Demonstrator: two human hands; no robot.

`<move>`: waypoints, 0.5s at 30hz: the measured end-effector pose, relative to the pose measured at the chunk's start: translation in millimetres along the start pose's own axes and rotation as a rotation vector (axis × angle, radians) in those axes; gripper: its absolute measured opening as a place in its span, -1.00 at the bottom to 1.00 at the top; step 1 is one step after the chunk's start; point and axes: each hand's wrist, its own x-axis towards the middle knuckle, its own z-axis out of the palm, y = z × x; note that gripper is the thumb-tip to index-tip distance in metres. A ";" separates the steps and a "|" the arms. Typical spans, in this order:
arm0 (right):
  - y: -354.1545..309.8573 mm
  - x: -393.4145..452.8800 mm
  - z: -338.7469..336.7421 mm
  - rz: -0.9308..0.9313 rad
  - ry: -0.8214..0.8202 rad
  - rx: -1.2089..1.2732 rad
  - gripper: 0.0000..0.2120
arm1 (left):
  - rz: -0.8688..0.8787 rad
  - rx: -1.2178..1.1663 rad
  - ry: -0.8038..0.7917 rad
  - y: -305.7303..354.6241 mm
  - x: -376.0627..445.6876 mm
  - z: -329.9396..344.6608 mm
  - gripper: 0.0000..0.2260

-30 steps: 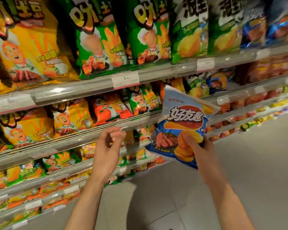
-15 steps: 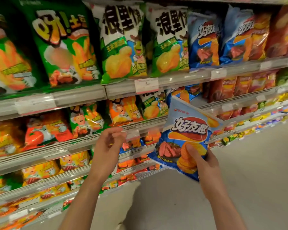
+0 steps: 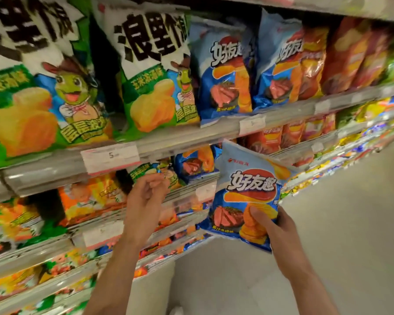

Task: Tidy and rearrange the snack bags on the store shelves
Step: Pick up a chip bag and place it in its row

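Shelves (image 3: 191, 137) of snack bags lined a pale-floored aisle. Before the second shelf, the right hand (image 3: 280, 228) gripped a blue chip bag (image 3: 246, 192) by its lower corner; the left hand (image 3: 146, 196) hung beside it, fingers loosely curled, holding nothing.

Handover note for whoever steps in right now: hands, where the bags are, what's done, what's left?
Right hand: grips the small light-blue crinkled chip bag with a steak picture by its lower corner, held upright in front of the shelves, off any shelf.
Left hand: raised near the second shelf, fingers loosely curled, holding nothing.
Matching larger blue steak chip bags stand on the top visible shelf, right of the green-and-white corn snack bags; another small blue one sits on the shelf below.
Done: bag picked up.
Left: probably shelve it with the matching blue ones, then straighten the rest.
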 end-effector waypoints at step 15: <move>14.4 120.5 -83.7 0.101 -0.282 -0.027 -0.51 | -0.030 0.111 0.216 -32.7 24.7 115.0 -0.92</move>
